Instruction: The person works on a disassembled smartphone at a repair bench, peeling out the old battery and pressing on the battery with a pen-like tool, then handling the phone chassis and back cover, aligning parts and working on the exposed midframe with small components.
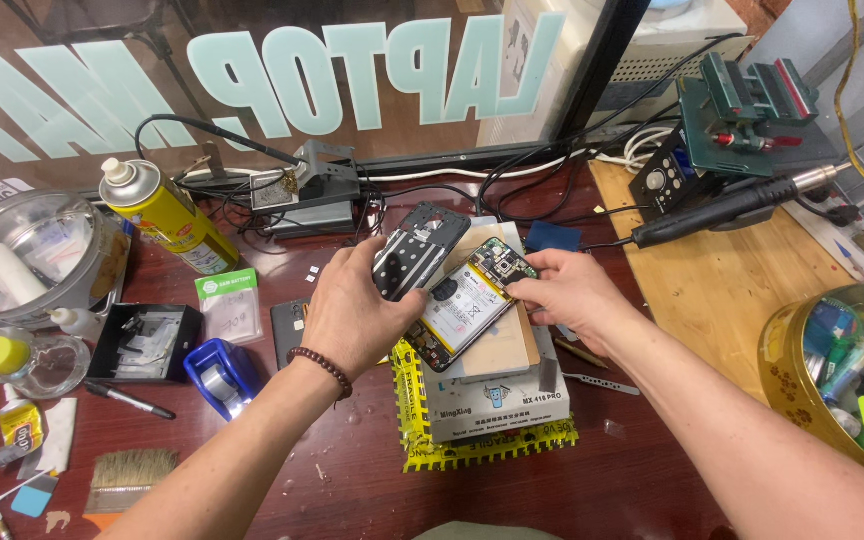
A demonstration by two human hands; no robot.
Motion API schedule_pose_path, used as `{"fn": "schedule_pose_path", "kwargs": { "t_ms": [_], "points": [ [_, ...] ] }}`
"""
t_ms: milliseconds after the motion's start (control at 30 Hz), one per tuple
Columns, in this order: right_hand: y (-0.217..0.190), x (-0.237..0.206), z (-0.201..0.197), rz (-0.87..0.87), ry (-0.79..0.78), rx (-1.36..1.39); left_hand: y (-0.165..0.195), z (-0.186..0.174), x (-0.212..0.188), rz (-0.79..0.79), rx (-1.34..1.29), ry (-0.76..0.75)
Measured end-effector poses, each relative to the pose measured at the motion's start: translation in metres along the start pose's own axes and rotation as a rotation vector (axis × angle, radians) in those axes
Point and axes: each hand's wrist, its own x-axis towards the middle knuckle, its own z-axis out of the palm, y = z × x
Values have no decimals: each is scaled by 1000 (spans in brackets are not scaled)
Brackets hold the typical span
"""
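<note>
A person's left hand [357, 315] is closing around a dark phone cover [418, 250], while the right hand [572, 290] is pinching the top edge of an opened phone [467, 305] lying between both hands on a white box [497, 400] edged in yellow packaging [407, 385]. Left of the hands, a small white-and-green sachet [227, 305] is lying flat. Beyond them, a yellow spray can [167, 215] is leaning below pale green window lettering [372, 75].

One opened phone [467, 305], one spray can [167, 215] — two hands [357, 310]
</note>
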Motion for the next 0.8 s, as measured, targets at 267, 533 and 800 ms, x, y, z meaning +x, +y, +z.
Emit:
{"fn": "schedule_pose_path", "kwargs": {
  "t_ms": [267,533,800],
  "points": [
    [-6,-1,3,-31,30,-148,5,-2,0,11,-7,-8],
    [-10,0,-6,-71,-29,-99,5,0,-3,35,-11,-16],
    [-15,-8,1,-163,27,-224,6,4,-4,37,-15,-36]
  ]
}}
